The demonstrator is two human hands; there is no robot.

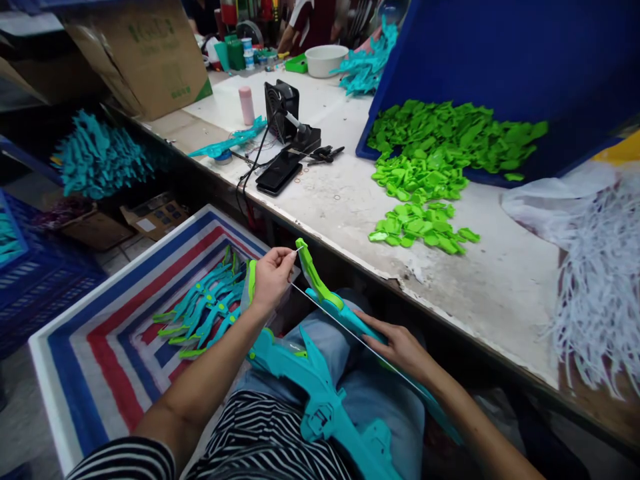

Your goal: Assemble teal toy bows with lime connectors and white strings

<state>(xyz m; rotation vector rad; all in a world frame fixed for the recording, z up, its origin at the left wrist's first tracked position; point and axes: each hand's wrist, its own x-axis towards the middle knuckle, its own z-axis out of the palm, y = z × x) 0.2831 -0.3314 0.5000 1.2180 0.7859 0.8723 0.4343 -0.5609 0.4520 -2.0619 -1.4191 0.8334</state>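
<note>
Across my lap lies a teal plastic toy bow [320, 373], with a bright green end piece [317, 277] on its far arm. My left hand [273, 277] pinches a thin white cord [327, 312] close to the green tip. The cord runs taut along the bow's arm toward the lower right. My right hand [397, 340] is wrapped round that teal arm, thumb along the cord; its gripping fingers are partly hidden underneath. Left of my lap, finished-looking teal and green bows [215, 300] are stacked in a striped-lined box [95, 353].
On the worktable [495, 280] are loose green pieces [425, 227], spilling from a tilted blue bin [500, 60]. White cords [600, 287] hang at the right. A small black fan [281, 110], a phone [279, 172] and a pink bottle [246, 105] stand or lie farther back.
</note>
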